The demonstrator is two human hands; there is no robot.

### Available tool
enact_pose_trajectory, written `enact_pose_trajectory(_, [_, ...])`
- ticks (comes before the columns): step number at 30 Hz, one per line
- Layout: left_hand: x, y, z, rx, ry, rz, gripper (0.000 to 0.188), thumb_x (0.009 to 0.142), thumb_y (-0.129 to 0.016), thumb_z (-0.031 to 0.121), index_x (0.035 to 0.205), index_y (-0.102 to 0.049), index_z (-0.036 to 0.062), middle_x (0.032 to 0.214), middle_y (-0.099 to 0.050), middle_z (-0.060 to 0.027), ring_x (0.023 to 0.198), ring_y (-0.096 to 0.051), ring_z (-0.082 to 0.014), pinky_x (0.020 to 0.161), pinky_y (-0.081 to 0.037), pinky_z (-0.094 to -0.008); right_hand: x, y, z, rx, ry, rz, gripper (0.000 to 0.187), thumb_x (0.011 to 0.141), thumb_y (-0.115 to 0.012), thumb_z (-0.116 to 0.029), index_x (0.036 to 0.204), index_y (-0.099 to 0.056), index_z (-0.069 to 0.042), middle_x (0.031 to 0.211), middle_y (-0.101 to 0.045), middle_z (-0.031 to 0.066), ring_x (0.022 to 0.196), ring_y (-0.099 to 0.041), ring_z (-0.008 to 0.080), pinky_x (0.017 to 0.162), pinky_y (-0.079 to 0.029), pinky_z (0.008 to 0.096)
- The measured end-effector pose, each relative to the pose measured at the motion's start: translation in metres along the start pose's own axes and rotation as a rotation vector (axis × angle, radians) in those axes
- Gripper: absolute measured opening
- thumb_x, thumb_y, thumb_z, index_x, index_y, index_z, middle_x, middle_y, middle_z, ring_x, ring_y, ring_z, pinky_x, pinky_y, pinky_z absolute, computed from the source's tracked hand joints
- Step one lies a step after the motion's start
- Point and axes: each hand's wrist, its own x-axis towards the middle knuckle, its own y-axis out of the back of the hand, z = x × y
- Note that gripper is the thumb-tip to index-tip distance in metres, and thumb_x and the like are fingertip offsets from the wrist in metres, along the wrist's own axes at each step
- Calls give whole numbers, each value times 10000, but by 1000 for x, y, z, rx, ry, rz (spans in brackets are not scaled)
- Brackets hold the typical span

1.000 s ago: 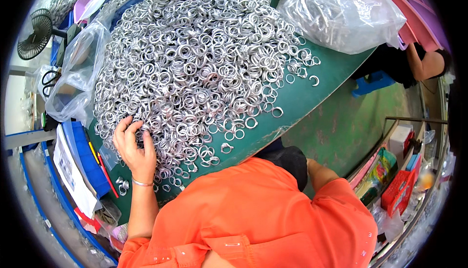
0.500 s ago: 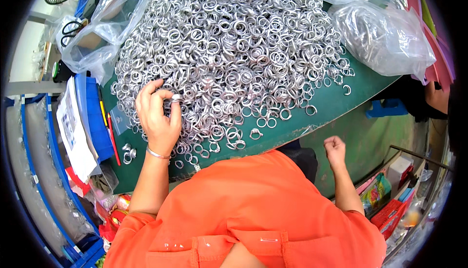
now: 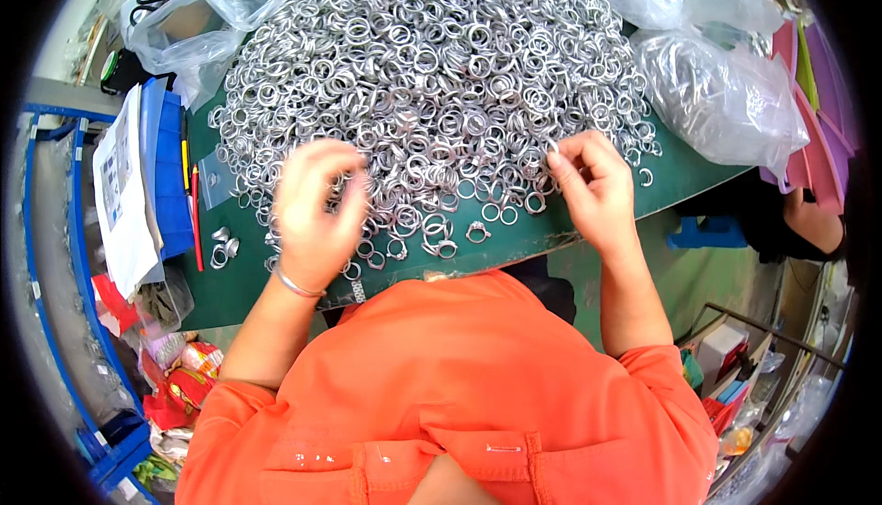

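your blurry left hand (image 3: 317, 215) curled, your right hand (image 3: 599, 191) pinched narrow, can't tell if either holds anything, both over heaped round silver metal rings (image 3: 432, 73) on the green tabletop (image 3: 678, 163)

A workshop: the green bench (image 3: 216, 298) carries a heap of silvery rings (image 3: 432, 73) at twelve o'clock (far too many for a home), a bulging plastic bag (image 3: 717, 101) at two, blue-edged trays (image 3: 57, 229) near nine, another person's arm (image 3: 813, 225) and a blue stool (image 3: 707, 233) at three.

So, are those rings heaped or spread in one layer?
Heaped: the rings overlap in a pile on the green table, thinning toward the person.
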Motion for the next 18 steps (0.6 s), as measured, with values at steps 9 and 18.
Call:
enact_pose_trajectory(9, [10,-74,32,131,-432,-480,171,702,-573,154,863,-605,108,866,-564,14,756,-513,-153,623,-365,-305,23,-11,-20,1089,-391,-169,115,899,-543,-82,948,-537,22,814,-644,165,611,-637,175,509,-547,269])
enact_pose_trajectory(18, [14,-75,18,-84,-358,-156,104,673,-607,78,766,-568,102,779,-556,-23,738,-543,-188,642,-378,-322,17,-24,-6,1007,-265,-186,136,850,-544,-3,986,-532,-5,846,-627,152,664,-636,183,565,-555,287])
